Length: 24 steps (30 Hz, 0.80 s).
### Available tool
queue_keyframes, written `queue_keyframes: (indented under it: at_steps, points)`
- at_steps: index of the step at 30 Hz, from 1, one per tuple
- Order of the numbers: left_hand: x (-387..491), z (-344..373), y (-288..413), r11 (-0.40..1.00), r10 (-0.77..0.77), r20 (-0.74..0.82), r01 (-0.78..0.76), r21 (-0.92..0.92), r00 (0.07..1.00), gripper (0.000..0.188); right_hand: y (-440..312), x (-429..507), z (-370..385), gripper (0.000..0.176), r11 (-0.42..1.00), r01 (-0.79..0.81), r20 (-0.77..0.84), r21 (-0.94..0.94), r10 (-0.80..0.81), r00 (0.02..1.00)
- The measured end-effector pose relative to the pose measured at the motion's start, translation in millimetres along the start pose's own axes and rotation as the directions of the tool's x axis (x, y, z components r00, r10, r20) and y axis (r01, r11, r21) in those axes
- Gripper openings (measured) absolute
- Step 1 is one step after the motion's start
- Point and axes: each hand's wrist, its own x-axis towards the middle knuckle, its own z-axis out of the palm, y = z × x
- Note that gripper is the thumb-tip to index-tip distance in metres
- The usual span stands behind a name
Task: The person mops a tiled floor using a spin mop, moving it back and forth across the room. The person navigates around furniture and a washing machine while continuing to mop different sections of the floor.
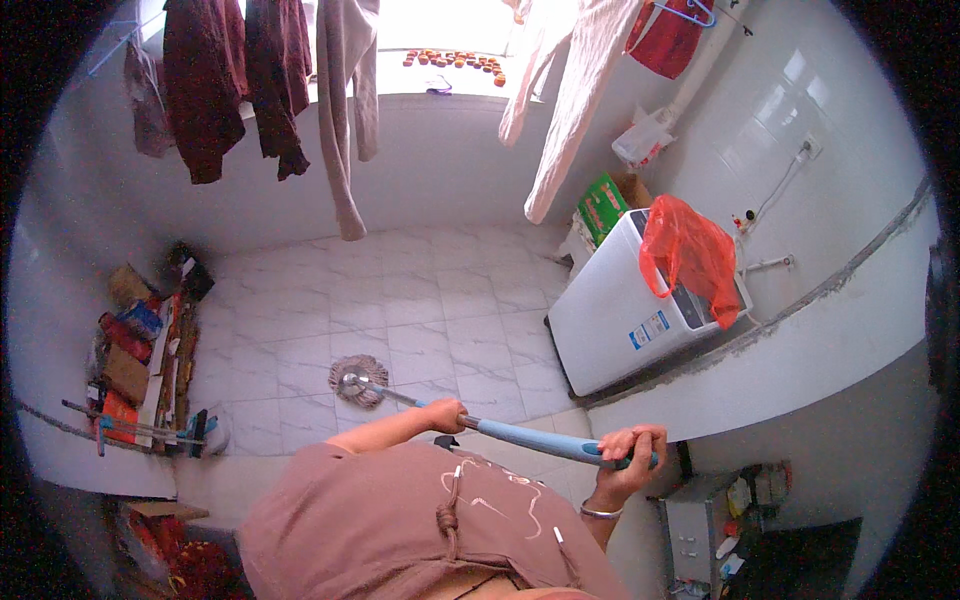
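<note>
A mop with a blue handle (536, 441) slants across in front of me. Its round string head (360, 381) rests spread on the marbled floor tiles (416, 315). Lower down the pole, where the metal shaft meets the blue sleeve, my left hand (444, 415) is wrapped around it. My right hand (634, 457), with a silver bangle on the wrist, grips the top end of the handle. The fingers of both hands are closed on the pole.
At right stands a white washing machine (622, 307) with a red plastic bag (690, 255) on top. Stacked cardboard (142, 360) and a squeegee-like tool (150, 429) line the left wall. Clothes (202, 90) hang overhead before a window. A small grey cabinet (694, 532) stands lower right.
</note>
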Motion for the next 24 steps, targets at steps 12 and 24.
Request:
queue_keyframes:
  at_steps: [12,24]
  points:
    - [-1,-14,-18,0.999,-0.002,-0.120,-0.004,-0.048,0.993,0.017,11,16,21,0.013,0.995,-0.001,0.126,0.099,-0.011,0.992]
    - [11,-21,-9,0.997,-0.060,-0.281,0.072,0.030,0.958,0.021,14,44,28,0.012,0.997,-0.043,0.235,0.056,0.029,0.972]
